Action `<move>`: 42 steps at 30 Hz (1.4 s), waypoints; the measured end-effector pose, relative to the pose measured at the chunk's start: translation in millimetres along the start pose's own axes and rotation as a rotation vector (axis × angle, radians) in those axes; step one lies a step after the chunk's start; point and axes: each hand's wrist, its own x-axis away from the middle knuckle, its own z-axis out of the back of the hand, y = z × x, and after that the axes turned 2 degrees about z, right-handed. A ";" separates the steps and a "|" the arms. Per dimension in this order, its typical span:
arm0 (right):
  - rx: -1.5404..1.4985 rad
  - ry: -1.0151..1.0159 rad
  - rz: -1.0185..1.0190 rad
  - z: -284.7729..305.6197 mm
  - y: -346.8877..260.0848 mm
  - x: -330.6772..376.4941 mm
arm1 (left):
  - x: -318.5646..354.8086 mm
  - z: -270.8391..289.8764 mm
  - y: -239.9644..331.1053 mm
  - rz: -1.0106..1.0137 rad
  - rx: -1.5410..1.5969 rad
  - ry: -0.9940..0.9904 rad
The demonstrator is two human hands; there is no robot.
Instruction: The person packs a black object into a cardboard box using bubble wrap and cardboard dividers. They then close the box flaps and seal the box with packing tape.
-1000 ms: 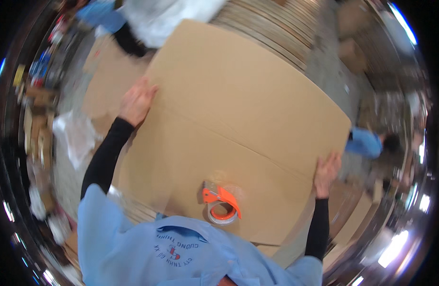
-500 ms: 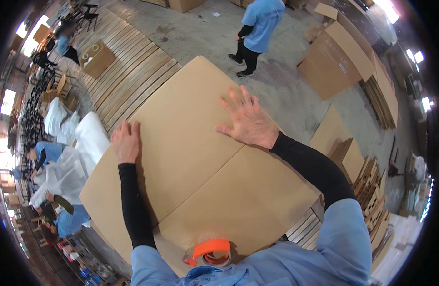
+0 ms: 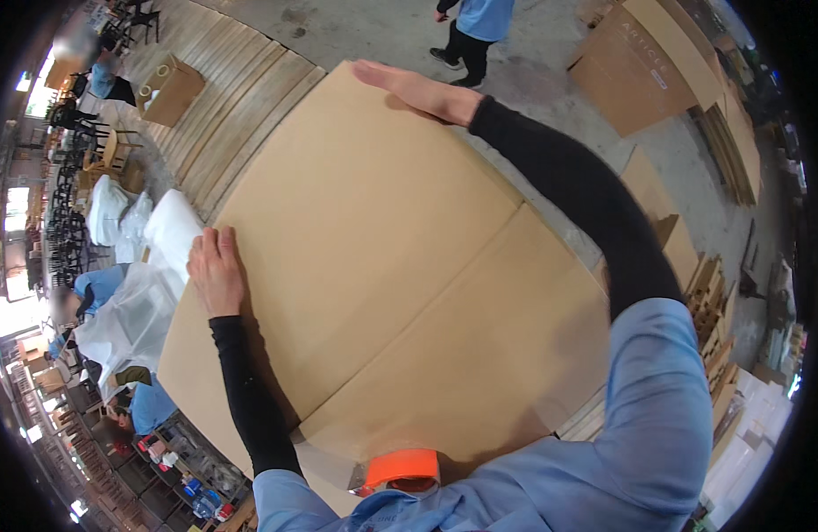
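Observation:
A large brown cardboard box lies before me, its top flaps meeting along a seam that runs aslant. On its left edge rests my left hand, fingers together and bent over the rim, palm against the cardboard. My right hand reaches to the far right edge, stretched out flat with its side along the cardboard. Close to my chest, an orange tape dispenser sits at the box's near side, partly hidden by my shirt.
A wooden slatted platform stretches away at the far left, bearing a small open carton. White foam wrap and co-workers in blue are at left. Another person stands ahead. Large cartons and stacked wood pieces line the right.
My right hand has slid from the box's top to its far right edge. My left hand stays at the left edge. The view has shifted slightly.

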 end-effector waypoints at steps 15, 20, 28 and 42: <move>-0.338 -0.019 -0.351 50.3 3.9 300.1 | 8.7 0.8 -9.2 0.009 0.027 0.031; 0.134 0.022 -0.173 104.8 -17.0 317.0 | 40.2 6.4 -0.9 -0.057 0.157 0.259; 1.022 0.109 -0.603 61.5 -18.6 419.6 | 155.9 39.8 21.4 0.059 0.090 0.081; 1.119 -0.743 0.066 -243.3 -72.6 433.5 | 119.5 21.2 -32.6 0.192 0.237 0.524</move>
